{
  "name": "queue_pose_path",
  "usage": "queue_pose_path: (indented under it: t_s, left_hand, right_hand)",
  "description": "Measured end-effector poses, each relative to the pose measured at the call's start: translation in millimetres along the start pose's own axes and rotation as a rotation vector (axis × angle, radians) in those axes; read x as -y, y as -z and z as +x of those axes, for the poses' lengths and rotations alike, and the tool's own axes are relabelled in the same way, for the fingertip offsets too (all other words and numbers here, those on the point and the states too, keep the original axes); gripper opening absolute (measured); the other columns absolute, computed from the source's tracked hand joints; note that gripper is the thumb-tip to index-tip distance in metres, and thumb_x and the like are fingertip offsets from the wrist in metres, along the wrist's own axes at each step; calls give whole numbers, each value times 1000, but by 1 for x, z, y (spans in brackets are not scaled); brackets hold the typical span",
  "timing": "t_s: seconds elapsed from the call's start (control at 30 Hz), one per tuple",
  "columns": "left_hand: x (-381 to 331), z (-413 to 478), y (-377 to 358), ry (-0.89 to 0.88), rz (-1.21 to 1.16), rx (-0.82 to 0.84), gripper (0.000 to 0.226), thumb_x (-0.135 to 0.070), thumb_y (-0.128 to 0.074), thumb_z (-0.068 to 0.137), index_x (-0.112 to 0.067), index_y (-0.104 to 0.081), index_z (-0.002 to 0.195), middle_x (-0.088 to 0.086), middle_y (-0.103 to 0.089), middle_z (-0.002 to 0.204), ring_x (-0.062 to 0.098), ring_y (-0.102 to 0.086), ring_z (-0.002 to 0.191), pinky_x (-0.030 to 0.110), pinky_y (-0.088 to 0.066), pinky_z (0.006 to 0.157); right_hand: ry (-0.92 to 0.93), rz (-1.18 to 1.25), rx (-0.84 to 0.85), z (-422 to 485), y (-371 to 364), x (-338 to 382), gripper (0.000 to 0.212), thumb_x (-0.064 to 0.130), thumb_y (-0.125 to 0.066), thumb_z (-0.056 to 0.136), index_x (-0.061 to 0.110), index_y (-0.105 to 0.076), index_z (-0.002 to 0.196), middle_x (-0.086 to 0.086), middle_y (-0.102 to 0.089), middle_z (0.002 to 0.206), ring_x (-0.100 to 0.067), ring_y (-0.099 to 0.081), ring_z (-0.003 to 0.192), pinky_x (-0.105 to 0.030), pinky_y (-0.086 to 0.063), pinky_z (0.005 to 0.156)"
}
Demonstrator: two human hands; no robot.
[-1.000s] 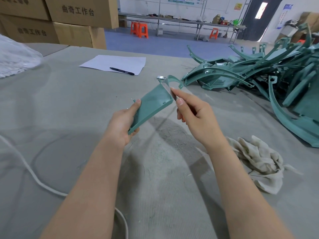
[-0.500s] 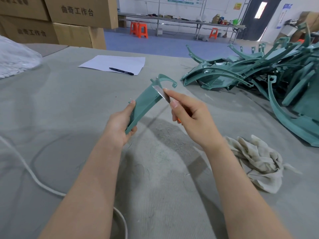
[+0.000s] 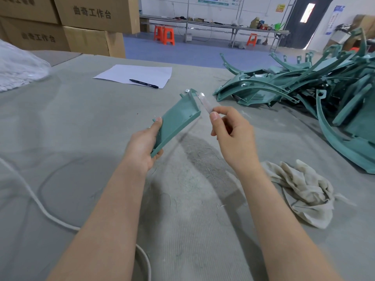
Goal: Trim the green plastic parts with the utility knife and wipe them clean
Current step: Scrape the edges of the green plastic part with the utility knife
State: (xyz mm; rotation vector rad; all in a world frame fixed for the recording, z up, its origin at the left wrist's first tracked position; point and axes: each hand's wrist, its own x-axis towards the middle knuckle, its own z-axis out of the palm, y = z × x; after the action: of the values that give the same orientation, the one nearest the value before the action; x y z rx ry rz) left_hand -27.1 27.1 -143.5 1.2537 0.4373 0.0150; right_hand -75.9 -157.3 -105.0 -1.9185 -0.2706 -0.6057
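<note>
My left hand grips the near end of a flat green plastic part, held tilted above the grey table with its ribbed face toward me. My right hand holds the utility knife, thumb on its body, the blade end pointing up and away just right of the part's far edge, a small gap between them. A crumpled beige rag lies on the table to the right of my right forearm.
A large pile of curved green plastic parts fills the right side of the grey table. A paper sheet with a black pen lies at the back. A white cord crosses at left. Cardboard boxes stand behind.
The part has turned so its broad face shows, and the knife has come off its edge and moved right, away from the part.
</note>
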Motion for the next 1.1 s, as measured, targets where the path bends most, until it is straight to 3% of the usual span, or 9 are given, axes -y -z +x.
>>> queue_pose_path:
  t_s: [0.37,0.53,0.7,0.87,1.1]
  left_hand:
    - [0,-4,-1,-82,68,-60,43,-52,-68,82,-16,-54,65,1,-52,67,16,-51,60,25,-45,53]
    - [-1,-6,-3,-198,107,-113,43,-53,-65,84,-15,-55,65,3,-55,70,23,-51,68,33,-46,70]
    - [-3,-10,-5,-342,59,-142,40,-49,-63,87,-11,-53,78,9,-46,77,20,-41,70,33,-33,65]
    - [-6,-15,-7,-437,61,-176,40,-44,-61,90,-10,-48,74,7,-40,69,17,-36,62,30,-26,56]
    - [-7,-17,-8,-431,58,-187,44,-41,-62,91,-15,-40,62,0,-37,60,12,-33,52,25,-25,45]
  right_hand:
    - [-7,-15,49,-3,-1,4,8,30,-54,97,32,-60,94,-13,-60,67,-6,-41,52,-22,-37,56]
    - [-8,-8,48,-3,-1,5,7,33,-57,95,30,-60,90,-18,-57,67,-13,-41,54,-21,-35,55]
    - [-37,-33,25,-3,-2,1,15,40,-63,90,25,-61,86,11,-36,47,-7,-33,48,-17,-27,50]
    - [-53,-44,-14,-3,-2,0,15,41,-62,90,28,-61,85,13,-36,45,-7,-34,46,-15,-26,48]
    - [-58,-19,-19,-4,-1,2,20,46,-63,88,26,-61,83,12,-33,45,-7,-30,46,-15,-25,47]
